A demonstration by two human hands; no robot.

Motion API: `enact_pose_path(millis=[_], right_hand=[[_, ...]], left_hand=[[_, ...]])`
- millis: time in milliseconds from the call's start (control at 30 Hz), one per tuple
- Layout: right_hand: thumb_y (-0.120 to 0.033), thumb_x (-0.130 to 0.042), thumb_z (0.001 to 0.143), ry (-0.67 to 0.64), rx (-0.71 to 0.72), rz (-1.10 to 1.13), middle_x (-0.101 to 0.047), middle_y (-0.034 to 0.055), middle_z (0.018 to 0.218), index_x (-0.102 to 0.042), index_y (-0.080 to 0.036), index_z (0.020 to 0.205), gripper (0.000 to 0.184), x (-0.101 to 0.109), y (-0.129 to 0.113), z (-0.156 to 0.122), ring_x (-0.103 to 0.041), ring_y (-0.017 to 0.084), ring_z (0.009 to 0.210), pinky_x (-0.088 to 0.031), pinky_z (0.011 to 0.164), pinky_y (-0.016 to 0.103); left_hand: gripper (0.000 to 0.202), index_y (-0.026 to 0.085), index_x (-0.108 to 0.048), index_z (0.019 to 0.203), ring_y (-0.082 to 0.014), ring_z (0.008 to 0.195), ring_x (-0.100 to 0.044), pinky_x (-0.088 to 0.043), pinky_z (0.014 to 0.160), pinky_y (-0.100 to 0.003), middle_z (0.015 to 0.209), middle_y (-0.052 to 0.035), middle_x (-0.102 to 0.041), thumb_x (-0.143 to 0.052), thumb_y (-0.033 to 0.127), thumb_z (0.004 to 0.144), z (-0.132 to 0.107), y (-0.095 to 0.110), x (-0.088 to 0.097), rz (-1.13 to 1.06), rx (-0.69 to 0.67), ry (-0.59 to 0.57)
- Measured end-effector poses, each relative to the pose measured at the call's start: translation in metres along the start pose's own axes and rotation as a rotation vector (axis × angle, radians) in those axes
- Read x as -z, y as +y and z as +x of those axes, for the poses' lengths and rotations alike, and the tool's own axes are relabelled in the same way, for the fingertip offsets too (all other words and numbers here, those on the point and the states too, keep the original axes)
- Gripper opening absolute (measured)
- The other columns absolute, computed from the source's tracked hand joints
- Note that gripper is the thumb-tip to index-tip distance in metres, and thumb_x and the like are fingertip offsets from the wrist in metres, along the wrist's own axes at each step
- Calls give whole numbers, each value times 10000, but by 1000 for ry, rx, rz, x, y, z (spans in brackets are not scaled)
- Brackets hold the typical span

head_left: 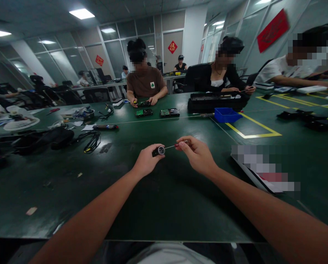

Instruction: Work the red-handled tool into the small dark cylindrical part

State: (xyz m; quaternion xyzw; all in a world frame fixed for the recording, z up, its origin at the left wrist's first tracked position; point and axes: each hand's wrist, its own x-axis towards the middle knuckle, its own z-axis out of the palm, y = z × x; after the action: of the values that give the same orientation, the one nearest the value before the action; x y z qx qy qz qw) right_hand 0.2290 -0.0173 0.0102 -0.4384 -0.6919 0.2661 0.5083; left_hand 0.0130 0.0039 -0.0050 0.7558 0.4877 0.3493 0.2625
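Note:
My left hand is closed around a small black cylindrical part, whose round, silvery-rimmed end faces me. In my right hand is a screwdriver with a reddish handle, pinched between thumb and fingers. Its thin shaft points left and reaches the side of the black part; whether the tip sits in a screw is too small to tell. Both hands are raised over the middle of the green table.
A blue bin and a long black case stand ahead to the right. Circuit boards lie before a co-worker. Black cables and a dark tool are to the left. Papers lie right.

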Motion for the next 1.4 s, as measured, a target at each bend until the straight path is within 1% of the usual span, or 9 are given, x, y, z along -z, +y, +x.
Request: enact_pose_path(millis=[133,267,433,500,800,1000,1133,1333,1400], right_hand=[[-400,-530,962,3,-7,-5,-752,61,889,-655,-193,1039,254,0,0,0,-724,203,846,-538,758,343],[-413,-558,944,-8,-7,-57,-762,55,874,-677,-198,1024,259,2,-4,1,-721,198,814,-521,709,321],[-531,-648,861,38,-26,-247,-706,15,635,-683,-209,742,346,5,-11,1,-626,160,576,-409,527,272],[-559,-651,850,54,-28,-285,-686,12,598,-669,-208,690,387,5,-12,1,-600,151,537,-381,504,270],[-505,-628,886,7,11,-302,-717,18,655,-733,-209,829,319,6,-13,1,-642,166,584,-432,547,284],[-368,-609,913,-53,38,-241,-764,29,809,-709,-218,1036,218,5,-14,0,-709,191,715,-498,636,309],[-293,-553,921,-108,91,-231,-762,51,938,-674,-220,1029,177,4,-16,-2,-717,208,841,-513,707,323],[-455,-446,985,-79,-2,-309,-676,8,669,-695,-223,924,346,5,-13,1,-624,172,599,-420,570,295],[-436,-439,986,-54,-11,-326,-689,16,705,-691,-224,973,330,4,-12,2,-591,167,572,-396,552,298]], left_hand=[[375,236,-677,1198,-231,1179,-606,-415,1074,-401,1236,-38,-689,-713,197,826,1,-4,0,-5,-29,15],[384,263,-678,1212,-233,1157,-609,-421,1051,-404,1224,-32,-692,-719,217,832,0,-5,0,42,-63,1],[402,279,-663,1239,-242,1118,-605,-433,1004,-412,1196,-38,-691,-721,262,842,-1,-5,1,103,-80,3],[410,280,-657,1249,-241,1113,-602,-430,998,-410,1193,-38,-690,-721,272,844,-1,-6,2,109,-93,2],[408,278,-657,1250,-240,1127,-595,-425,1003,-406,1209,-40,-686,-716,261,847,-1,-6,3,114,-100,-9],[406,271,-657,1247,-234,1109,-601,-426,1001,-406,1187,-44,-687,-715,257,845,0,-9,3,100,-96,1],[406,265,-663,1234,-236,1124,-601,-423,1020,-407,1191,-49,-686,-722,239,833,0,-8,2,101,-94,5],[421,279,-661,1245,-241,1139,-597,-426,1020,-416,1207,-48,-685,-726,241,831,-1,-5,2,104,-98,-14],[415,279,-663,1242,-240,1135,-596,-427,1018,-418,1204,-47,-685,-723,240,833,-1,-5,2,102,-104,-16]])
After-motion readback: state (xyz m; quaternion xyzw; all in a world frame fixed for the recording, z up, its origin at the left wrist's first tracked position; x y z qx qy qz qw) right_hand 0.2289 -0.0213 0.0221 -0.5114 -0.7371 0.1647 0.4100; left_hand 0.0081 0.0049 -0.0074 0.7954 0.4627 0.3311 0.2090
